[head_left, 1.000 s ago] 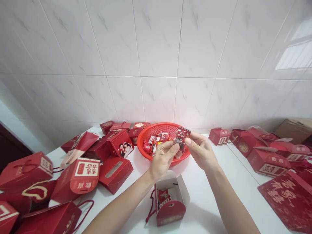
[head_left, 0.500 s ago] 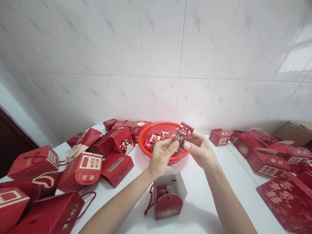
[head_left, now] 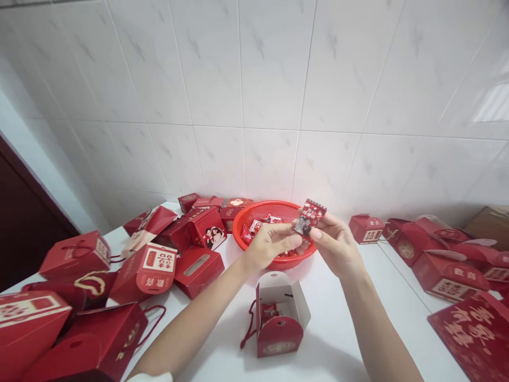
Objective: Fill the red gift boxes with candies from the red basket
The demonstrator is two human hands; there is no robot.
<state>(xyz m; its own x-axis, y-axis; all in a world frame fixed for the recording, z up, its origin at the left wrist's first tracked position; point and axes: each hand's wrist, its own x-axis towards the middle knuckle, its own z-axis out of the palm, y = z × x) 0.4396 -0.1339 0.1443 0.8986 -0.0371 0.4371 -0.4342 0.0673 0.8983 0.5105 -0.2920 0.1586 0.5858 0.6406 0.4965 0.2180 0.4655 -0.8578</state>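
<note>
Up over the near side of the basket is a small red candy packet (head_left: 310, 215), printed with white characters and a picture of a couple. My right hand (head_left: 338, 244) pinches it at its lower right side, thumb in front. The fingers of my left hand (head_left: 270, 246) close at its lower left corner, their tips partly behind it. Below my hands stands a red gift box (head_left: 280, 339), its flaps up and a red cord at its left. Some red-wrapped candy (head_left: 269, 312) lies inside. Behind, the red plastic basket (head_left: 239, 220) holds many wrapped candies (head_left: 254, 227).
Many red gift boxes (head_left: 143, 270) crowd the left of the white table (head_left: 338, 339). More boxes (head_left: 449, 273) stand at the right, with a flat red bag (head_left: 469, 329) nearer me. A cardboard box (head_left: 489, 225) sits at the far right. A tiled wall (head_left: 270, 106) rises behind.
The view has swung slightly left, so things sit further right. The packet stays between both hands; my left thumb has slid off its front towards the lower left.
</note>
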